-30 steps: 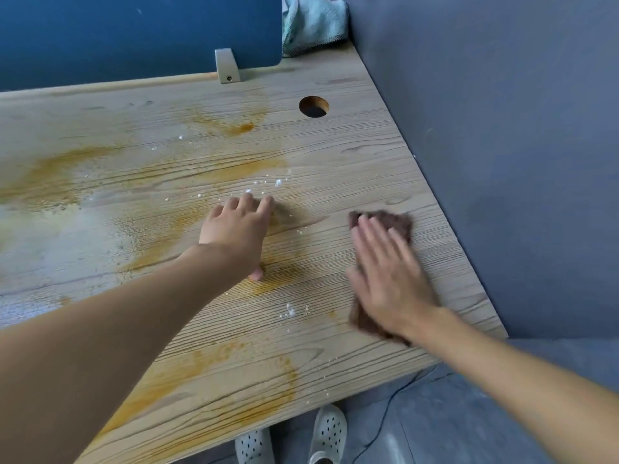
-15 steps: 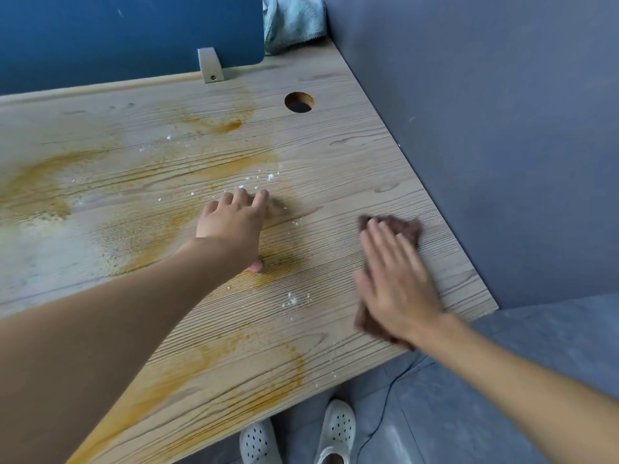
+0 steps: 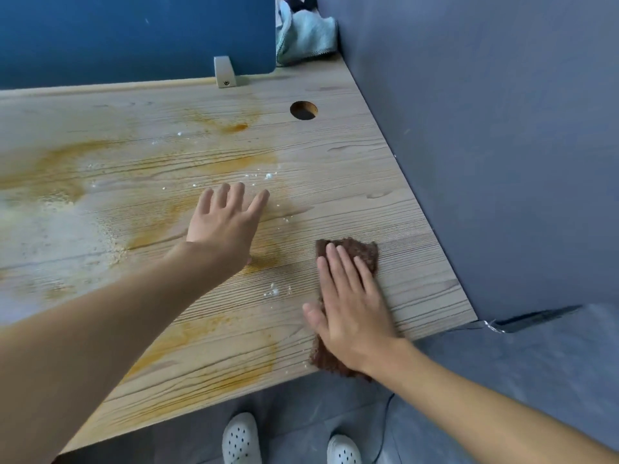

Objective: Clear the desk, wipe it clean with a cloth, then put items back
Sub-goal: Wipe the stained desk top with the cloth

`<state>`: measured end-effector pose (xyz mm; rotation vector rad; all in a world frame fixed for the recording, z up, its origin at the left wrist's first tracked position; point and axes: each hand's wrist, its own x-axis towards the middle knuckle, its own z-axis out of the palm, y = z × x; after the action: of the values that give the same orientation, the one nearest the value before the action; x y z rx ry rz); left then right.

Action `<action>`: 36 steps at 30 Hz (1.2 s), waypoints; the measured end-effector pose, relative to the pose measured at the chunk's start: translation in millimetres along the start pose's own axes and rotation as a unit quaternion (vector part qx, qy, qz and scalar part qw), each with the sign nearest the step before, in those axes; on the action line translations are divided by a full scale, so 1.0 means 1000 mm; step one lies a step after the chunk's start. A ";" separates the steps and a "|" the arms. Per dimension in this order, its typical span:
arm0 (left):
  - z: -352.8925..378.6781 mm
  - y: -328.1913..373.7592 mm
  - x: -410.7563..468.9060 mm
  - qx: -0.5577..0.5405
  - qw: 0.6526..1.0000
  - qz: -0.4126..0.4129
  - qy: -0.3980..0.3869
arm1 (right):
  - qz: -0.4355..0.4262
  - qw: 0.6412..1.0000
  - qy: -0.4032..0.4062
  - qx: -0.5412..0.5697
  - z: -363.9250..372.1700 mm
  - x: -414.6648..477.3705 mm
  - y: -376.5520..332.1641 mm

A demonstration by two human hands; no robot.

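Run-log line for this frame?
phase: wiping | right hand: flat on brown cloth | left hand: open, spread | desk: orange stains

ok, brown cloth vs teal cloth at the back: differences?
Colour: the brown cloth is dark brown; the teal cloth is pale blue-green. Pose: the brown cloth lies flat on the desk, its near end over the front edge; the teal cloth sits bunched at the far corner. Use: the right hand presses flat on the brown cloth; no hand touches the teal cloth. Both look soft and fuzzy.
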<state>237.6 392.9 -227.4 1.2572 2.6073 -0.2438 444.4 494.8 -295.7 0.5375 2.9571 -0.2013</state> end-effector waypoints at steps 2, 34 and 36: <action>-0.006 0.029 -0.019 -0.120 0.990 -0.021 0.067 | -0.054 0.996 -0.044 0.064 -0.009 -0.006 -0.007; 0.069 0.130 -0.071 -0.081 0.996 0.010 0.031 | 0.009 0.996 0.091 0.004 -0.009 0.033 0.084; 0.058 0.125 -0.064 -0.160 0.987 -0.011 0.012 | 0.008 0.996 0.085 -0.001 -0.009 0.034 0.083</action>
<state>382.3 407.9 -271.1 1.1255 2.5496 0.1818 441.9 584.2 -301.3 0.6074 3.1163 -0.1571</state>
